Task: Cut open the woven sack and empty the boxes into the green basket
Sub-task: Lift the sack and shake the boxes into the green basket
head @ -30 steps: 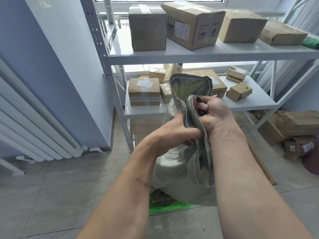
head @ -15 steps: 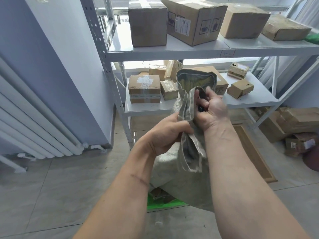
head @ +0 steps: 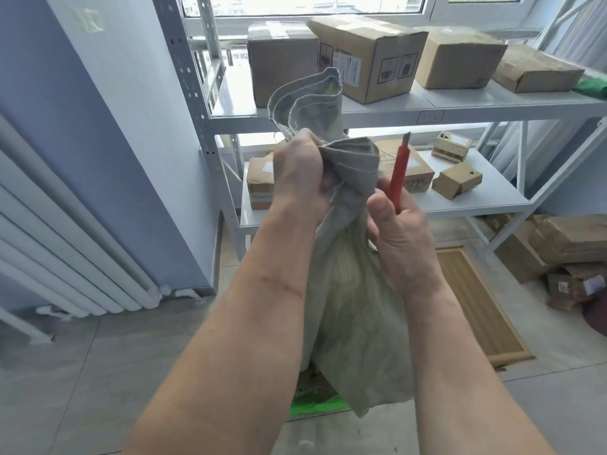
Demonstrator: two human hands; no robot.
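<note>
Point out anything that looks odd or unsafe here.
The red utility knife in the right hand has its blade exposed and pointing up, close to the left hand bunching the woven sack's neck. The sack looks uncut so far. Nothing spilled.

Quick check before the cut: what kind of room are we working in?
Probably a small stockroom or parcel storage room: white metal shelving loaded with taped cardboard boxes, more cartons piled on the tiled floor, and a radiator along the wall.
</note>
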